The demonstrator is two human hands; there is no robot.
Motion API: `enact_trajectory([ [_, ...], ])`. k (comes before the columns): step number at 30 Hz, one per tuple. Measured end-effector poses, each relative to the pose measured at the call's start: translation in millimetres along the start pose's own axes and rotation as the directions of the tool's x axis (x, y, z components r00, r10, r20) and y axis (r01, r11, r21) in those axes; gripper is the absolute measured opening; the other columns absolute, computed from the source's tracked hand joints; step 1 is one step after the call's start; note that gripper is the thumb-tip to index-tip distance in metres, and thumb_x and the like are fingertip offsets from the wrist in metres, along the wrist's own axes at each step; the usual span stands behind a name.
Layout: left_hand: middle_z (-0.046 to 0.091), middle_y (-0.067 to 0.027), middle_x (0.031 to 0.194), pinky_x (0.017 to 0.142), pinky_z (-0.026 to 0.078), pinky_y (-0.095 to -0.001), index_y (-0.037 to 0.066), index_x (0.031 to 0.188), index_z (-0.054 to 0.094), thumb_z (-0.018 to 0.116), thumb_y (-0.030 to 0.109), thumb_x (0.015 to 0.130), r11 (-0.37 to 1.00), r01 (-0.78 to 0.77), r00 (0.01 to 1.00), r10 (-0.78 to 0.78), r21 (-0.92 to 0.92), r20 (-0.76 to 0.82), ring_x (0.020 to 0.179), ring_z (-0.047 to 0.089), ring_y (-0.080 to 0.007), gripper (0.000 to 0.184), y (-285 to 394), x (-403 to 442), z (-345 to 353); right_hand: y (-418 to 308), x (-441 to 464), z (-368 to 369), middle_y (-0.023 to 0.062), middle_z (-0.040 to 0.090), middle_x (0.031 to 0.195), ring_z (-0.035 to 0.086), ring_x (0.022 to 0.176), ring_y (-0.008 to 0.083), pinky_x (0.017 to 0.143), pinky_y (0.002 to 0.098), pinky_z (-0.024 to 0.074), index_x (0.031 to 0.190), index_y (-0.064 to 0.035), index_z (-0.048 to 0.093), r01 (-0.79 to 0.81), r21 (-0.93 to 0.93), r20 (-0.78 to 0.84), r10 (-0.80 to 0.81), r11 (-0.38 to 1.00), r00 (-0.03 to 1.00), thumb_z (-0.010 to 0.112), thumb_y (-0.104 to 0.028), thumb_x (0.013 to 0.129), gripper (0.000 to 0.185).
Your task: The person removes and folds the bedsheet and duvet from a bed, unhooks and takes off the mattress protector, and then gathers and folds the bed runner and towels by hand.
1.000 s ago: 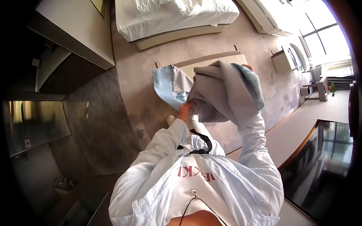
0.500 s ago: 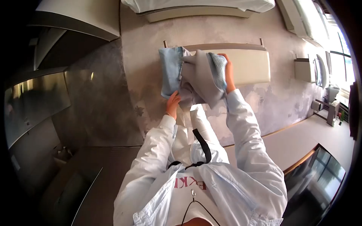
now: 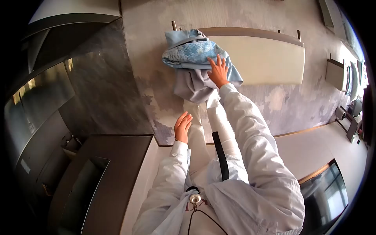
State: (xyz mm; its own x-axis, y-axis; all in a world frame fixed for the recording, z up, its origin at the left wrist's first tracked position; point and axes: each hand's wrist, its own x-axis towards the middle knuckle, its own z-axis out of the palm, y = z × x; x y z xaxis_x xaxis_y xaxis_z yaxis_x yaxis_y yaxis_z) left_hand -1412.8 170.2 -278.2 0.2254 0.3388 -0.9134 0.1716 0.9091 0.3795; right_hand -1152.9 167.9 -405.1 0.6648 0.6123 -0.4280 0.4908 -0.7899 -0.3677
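Note:
A crumpled blue and grey cloth [image 3: 192, 55] lies over the left end of a cream padded bench [image 3: 258, 60], its grey part hanging over the near edge. My right hand [image 3: 219, 72] is at the cloth's right side with fingers spread, over or touching the blue patterned part; exact contact is unclear. Below and to the left of the cloth, my left hand [image 3: 182, 126] is held in the air, apart from it, fingers extended and nothing in them.
Dark furniture [image 3: 113, 164] stands at the lower left, beside a glossy panel. A dark screen [image 3: 325, 196] is at the lower right. A small cream seat [image 3: 336, 74] is at the far right, on the mottled floor [image 3: 152, 43].
The cloth, held in both hands before, now rests on the bench. My left hand has let go and drawn back toward my body. My right hand has opened. The view has shifted.

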Motion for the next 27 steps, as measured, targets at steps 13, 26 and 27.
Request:
enact_trajectory([
  [13, 0.057, -0.0044, 0.082, 0.079, 0.044, -0.0296, 0.003, 0.097, 0.054, 0.051, 0.014, 0.085, 0.992, -0.079, 0.991, 0.089, -0.097, 0.101, 0.076, 0.055, -0.0137, 0.016, 15.4, -22.1, 25.0, 1.3, -9.6, -56.1, 0.0108, 0.062, 0.092, 0.058, 0.084, 0.0156, 0.075, 0.0249, 0.044, 0.104, -0.006, 0.057, -0.228, 0.905, 0.292, -0.134, 0.36, 0.947, 0.055, -0.01, 0.078, 0.027],
  [26, 0.028, 0.0073, 0.053, 0.038, 0.02, -0.0204, 0.016, 0.062, 0.03, 0.061, 0.009, 0.078, 0.901, -0.319, 0.879, 0.165, 0.294, 0.448, 0.042, 0.022, -0.0023, 0.036, 89.3, -134.4, 47.3, 22.1, -289.5, -313.2, -0.0003, 0.052, 0.075, 0.053, 0.073, 0.0087, 0.073, 0.0241, 0.0447, 0.097, -0.0067, 0.051, 0.085, 0.983, -0.042, 0.251, -0.164, 0.967, 0.05, -0.014, 0.086, 0.012],
  [27, 0.026, 0.0077, 0.051, 0.036, 0.017, -0.0201, 0.016, 0.06, 0.027, 0.061, 0.006, 0.077, 0.887, -0.303, 0.883, 0.123, 0.349, 0.453, 0.04, 0.021, -0.0019, 0.039, 86.9, -136.7, 50.1, 27.2, -314.6, -327.1, -0.0002, 0.052, 0.074, 0.053, 0.072, 0.0092, 0.073, 0.0248, 0.0445, 0.096, -0.0071, 0.051, 0.133, 0.969, -0.073, 0.273, -0.207, 0.959, 0.051, -0.014, 0.086, 0.013],
])
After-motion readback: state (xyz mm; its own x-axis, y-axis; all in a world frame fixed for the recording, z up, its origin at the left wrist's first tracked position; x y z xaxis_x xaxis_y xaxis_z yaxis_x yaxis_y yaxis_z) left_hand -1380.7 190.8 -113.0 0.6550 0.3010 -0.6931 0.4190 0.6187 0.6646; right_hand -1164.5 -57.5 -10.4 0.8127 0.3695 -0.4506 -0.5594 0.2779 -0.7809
